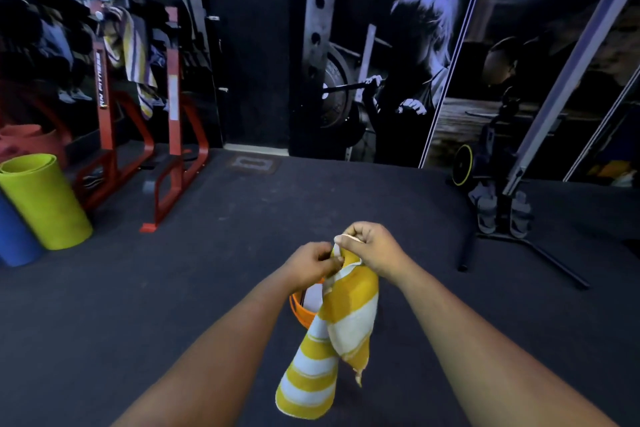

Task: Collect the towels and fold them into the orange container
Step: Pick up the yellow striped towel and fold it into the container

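Note:
A yellow-and-white striped towel hangs down in front of me, bunched at its top edge. My left hand pinches that top edge on the left. My right hand grips the same edge a little higher on the right. Behind and under the towel stands the orange container on the dark floor, mostly hidden, with something white inside it. A second striped towel hangs over the red rack at the far left.
The red weight rack stands at the left on the dark rubber floor. A rolled yellow-green mat and a blue roll lean at the left edge. A black stand with grey dumbbells is at the right, before a wall mural.

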Motion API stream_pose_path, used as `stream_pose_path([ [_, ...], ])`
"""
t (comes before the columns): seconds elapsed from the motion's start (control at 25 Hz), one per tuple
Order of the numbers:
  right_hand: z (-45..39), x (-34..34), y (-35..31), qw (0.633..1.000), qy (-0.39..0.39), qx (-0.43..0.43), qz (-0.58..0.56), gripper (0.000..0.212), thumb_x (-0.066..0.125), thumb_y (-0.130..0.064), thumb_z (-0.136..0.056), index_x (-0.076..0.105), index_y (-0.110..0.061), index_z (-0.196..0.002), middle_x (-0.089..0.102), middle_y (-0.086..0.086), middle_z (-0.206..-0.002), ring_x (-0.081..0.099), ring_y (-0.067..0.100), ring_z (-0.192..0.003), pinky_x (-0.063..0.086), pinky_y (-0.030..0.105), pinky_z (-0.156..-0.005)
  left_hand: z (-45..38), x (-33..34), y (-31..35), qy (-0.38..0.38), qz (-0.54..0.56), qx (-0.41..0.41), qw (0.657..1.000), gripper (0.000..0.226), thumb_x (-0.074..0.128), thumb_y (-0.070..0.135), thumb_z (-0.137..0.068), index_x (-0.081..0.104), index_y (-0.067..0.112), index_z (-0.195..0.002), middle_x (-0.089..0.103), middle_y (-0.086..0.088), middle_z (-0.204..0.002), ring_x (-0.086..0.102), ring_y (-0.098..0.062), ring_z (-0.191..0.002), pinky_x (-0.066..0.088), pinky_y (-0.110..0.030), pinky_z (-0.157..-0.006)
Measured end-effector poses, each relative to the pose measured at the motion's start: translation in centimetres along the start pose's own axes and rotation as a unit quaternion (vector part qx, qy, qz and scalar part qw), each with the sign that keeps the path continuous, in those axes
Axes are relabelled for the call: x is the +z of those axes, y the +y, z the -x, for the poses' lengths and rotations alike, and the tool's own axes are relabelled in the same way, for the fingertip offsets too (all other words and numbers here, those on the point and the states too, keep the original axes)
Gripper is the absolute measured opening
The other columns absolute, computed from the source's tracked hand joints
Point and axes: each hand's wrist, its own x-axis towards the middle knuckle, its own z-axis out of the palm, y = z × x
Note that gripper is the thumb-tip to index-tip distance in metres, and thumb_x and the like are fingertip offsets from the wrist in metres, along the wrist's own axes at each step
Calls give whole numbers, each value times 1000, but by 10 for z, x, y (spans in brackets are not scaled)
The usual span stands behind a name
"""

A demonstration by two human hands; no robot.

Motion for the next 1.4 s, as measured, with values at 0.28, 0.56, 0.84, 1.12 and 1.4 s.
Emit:
stream_pose_path([
  [0.28, -78, -30, 43, 854, -76, 128, 499, 21, 63, -33, -87, 67, -26, -107, 60, -2, -109, 58, 21, -107, 51, 36, -77, -99, -32, -25, 48, 100, -1, 994, 18, 50, 20, -93, 62, 15, -82, 61, 5, -79, 56, -9, -76, 49, -39, -78],
  [0.56, -101, -23, 108, 914, 124, 237, 306, 15, 46, -30, -90, 53, -21, -80, 66, 3, -86, 63, 31, -88, 49, 37, -67, -138, -67, -50, 66, -94, -23, 993, 34, 70, 59, -86, 58, 27, -88, 63, 7, -80, 60, -12, -76, 40, -33, -58],
  [0.84, -145, -18, 94, 975, 125, 114, 144, 7, 62, -21, -88, 60, -25, -83, 67, -3, -78, 63, 14, -71, 47, 35, -64, -167, -65, -60, 98, -63, -23, 993, 20, 65, 55, -85, 63, 40, -98, 72, 6, -86, 69, -16, -83, 56, -38, -76],
  [1.12, -159, -24, 105, 987, 68, 76, 124, 15, 63, -35, -64, 60, -33, -79, 69, -4, -72, 67, 14, -65, 57, 41, -66, -188, -48, -48, 5, -18, 40, 999, 5, 68, 32, -95, 65, 28, -96, 66, 9, -86, 58, -4, -75, 52, -36, -77],
  [1.4, -168, -41, 97, 970, 82, 92, 208, 30, 71, -45, -65, 50, -27, -77, 60, -5, -67, 59, 14, -67, 48, 42, -60, -194, -12, -37, 35, -62, -11, 997, 13, 69, 33, -89, 64, 23, -82, 70, 0, -80, 66, -17, -75, 51, -41, -68],
])
